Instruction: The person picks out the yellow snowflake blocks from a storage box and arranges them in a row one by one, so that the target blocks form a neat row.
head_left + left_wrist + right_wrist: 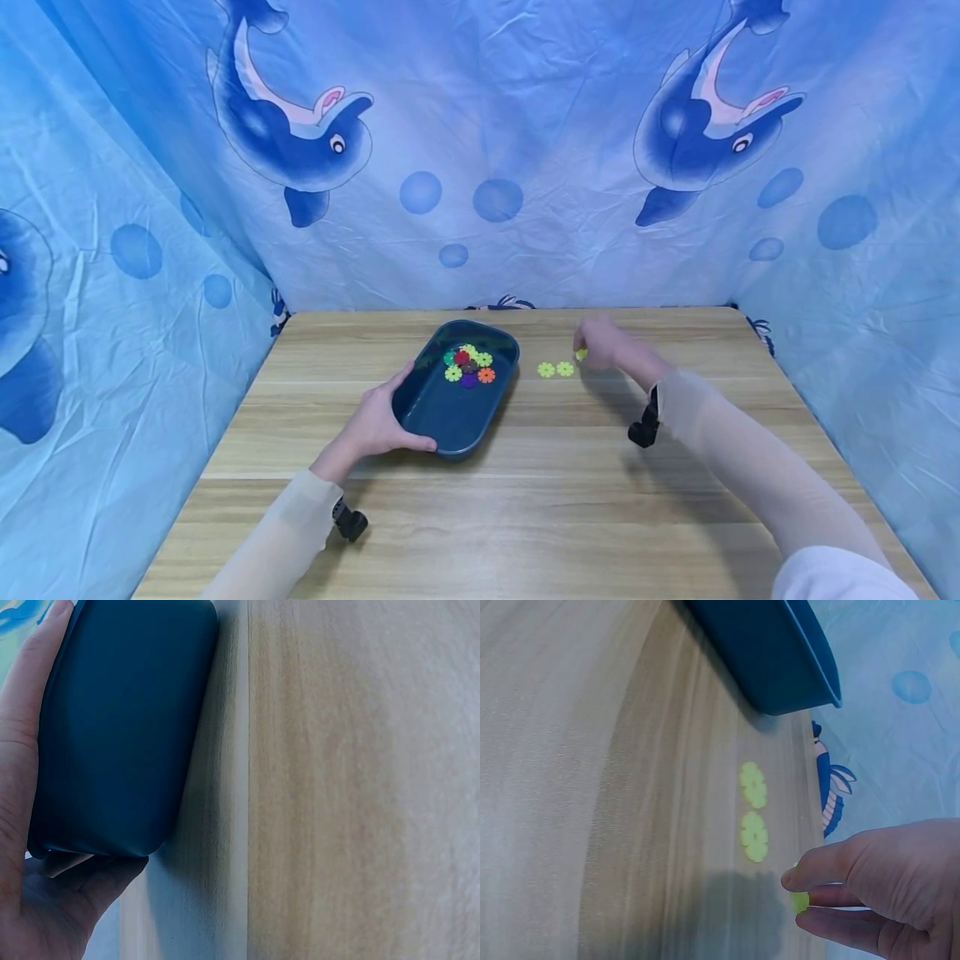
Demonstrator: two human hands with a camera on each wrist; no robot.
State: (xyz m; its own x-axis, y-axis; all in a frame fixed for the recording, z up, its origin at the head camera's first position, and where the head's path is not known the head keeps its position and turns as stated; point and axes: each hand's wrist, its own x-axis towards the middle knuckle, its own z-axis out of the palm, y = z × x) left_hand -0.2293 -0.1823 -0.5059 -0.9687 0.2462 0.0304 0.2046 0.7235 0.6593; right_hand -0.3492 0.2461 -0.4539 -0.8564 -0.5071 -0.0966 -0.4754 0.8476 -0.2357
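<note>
My left hand grips a dark blue plastic tub at its near left corner, the thumb along the near end and the fingers along the left side. Inside the tub lies a small heap of notched plastic discs in yellow-green, red, green, orange, purple and brown. To the right of the tub, my right hand pinches a yellow-green notched disc between thumb and fingers, just above the tabletop. Two matching yellow-green discs, a left one and a right one, lie flat side by side between tub and right hand.
The wood-grain table ends at the back against a blue curtain printed with dolphins and bubbles. More curtain hangs along both sides. A small black camera is strapped to each wrist.
</note>
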